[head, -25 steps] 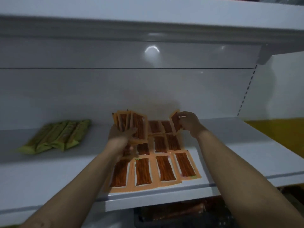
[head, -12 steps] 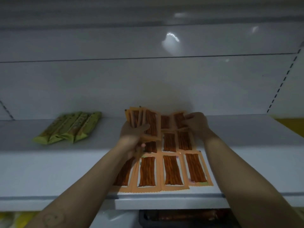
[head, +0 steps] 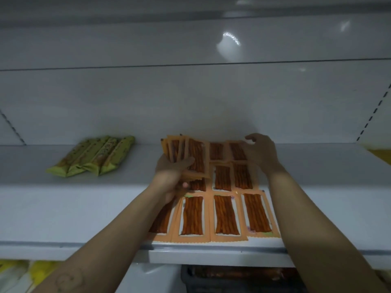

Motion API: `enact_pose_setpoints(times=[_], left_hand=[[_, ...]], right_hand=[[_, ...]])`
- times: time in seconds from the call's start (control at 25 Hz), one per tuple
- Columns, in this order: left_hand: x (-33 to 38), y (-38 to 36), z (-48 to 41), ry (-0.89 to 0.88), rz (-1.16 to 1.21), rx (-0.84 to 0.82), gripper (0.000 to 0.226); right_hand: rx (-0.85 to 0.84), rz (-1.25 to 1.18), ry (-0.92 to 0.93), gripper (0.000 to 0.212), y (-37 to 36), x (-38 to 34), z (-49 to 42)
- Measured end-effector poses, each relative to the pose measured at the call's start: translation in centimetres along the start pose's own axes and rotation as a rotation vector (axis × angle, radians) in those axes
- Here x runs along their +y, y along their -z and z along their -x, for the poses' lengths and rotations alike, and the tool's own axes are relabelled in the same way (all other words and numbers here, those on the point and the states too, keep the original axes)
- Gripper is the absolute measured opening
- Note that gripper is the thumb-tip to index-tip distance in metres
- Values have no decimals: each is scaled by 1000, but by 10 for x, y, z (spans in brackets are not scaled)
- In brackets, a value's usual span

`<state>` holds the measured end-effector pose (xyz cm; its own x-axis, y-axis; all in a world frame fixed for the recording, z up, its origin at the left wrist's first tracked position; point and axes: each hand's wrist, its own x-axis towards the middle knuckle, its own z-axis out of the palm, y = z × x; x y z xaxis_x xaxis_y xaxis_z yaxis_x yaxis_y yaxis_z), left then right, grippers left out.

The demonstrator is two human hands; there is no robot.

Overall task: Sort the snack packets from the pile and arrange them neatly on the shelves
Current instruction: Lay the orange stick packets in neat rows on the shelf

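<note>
Orange packets (head: 226, 216) are laid long-axis front-to-back on the shelf (head: 84, 208); an upright fan (head: 195, 155) is clutched by left grip (head: 171, 172), right grip (head: 261, 153) rested loose on one.

white metal shelf (head: 63, 212) has orange snack packets (head: 226, 216) laid flat in rows near its front edge, plus a small bunch of green packets (head: 95, 156) off to the left.
</note>
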<state>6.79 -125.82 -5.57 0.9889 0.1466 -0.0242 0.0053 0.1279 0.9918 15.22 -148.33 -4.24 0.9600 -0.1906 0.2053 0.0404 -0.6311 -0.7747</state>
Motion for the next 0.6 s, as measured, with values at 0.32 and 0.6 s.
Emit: enact_pose_setpoints(times=[0.32, 0.6], left_hand=[[4, 17, 2, -41, 105, -46, 36], [18, 71, -3, 42, 266, -110, 29]], right_hand=[[-453, -46, 116, 67, -19, -78, 50], [-189, -216, 106, 43, -51, -109, 72]])
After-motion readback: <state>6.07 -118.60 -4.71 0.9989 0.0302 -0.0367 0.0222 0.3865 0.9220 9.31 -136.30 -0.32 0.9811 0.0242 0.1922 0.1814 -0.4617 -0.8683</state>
